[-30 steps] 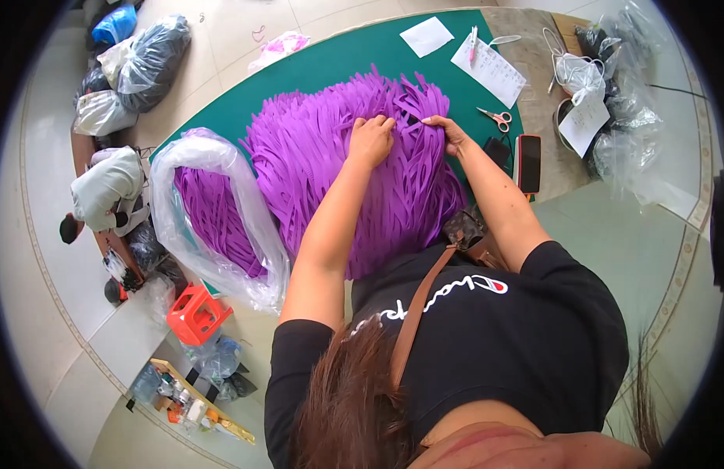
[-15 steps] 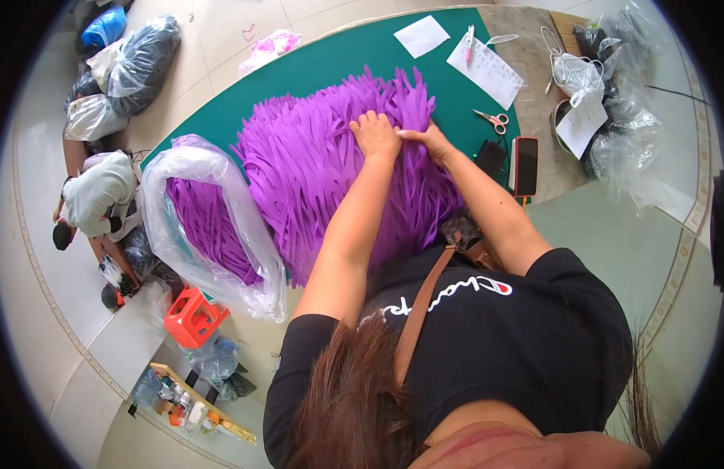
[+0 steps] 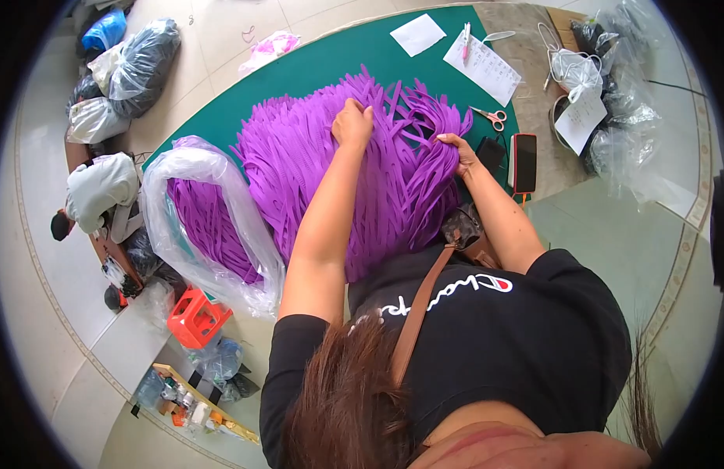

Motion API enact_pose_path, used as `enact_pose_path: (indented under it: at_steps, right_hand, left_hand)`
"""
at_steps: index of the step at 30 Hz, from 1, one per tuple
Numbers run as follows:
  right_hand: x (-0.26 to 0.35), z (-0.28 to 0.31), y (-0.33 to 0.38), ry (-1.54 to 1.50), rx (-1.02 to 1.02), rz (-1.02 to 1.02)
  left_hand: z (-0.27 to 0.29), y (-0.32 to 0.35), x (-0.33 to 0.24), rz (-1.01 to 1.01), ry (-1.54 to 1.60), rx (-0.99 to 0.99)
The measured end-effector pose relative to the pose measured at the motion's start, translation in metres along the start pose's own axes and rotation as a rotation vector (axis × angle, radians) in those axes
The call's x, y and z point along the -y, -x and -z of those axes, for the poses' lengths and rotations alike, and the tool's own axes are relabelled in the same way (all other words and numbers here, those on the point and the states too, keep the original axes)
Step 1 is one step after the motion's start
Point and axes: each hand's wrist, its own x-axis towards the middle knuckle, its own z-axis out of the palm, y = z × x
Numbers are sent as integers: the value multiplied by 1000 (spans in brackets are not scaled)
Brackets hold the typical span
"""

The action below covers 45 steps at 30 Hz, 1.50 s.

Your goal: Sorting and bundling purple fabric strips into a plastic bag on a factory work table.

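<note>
A big heap of long, narrow purple strips (image 3: pixel 299 172) lies in front of me on the green table. My left hand (image 3: pixel 352 125) rests on the middle of the heap, its fingers curled closed around some strips. At the heap's right end my right hand (image 3: pixel 460 155) grips a bunch of purple strips (image 3: pixel 436 125), thumb on top and the other fingers partly hidden. That bunch is pulled a little apart from the rest, with a gap showing green between. To the left, an open clear plastic bag (image 3: pixel 162 176) holds more purple strips (image 3: pixel 202 219).
Scissors (image 3: pixel 491 119), a phone (image 3: pixel 523 164) and a black item (image 3: pixel 491 155) lie right of the heap. Papers (image 3: pixel 418 35) and a pen (image 3: pixel 466 41) are at the far edge. A red stool (image 3: pixel 198 319) stands lower left. Another person (image 3: pixel 104 191) is at far left.
My hands were close together at the far right of the heap. The right hand has drawn a bunch of strips right and nearer to me; the left has moved slightly left.
</note>
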Motion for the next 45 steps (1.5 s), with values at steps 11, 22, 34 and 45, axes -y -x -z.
enact_pose_path:
  at_steps: [11, 22, 34, 45]
  right_hand:
    - [2, -18, -12, 86, 1, -2]
    - [5, -61, 2, 317, -54, 63]
    - [3, -29, -18, 92, -68, 17]
    - [10, -10, 14, -28, 110, 24]
  left_hand:
    - [-65, 97, -40, -334, 172, 119]
    - [-61, 78, -50, -47, 418, 344]
    - [-61, 59, -11, -208, 544, 275]
    - [-61, 79, -4, -722, -903, 270]
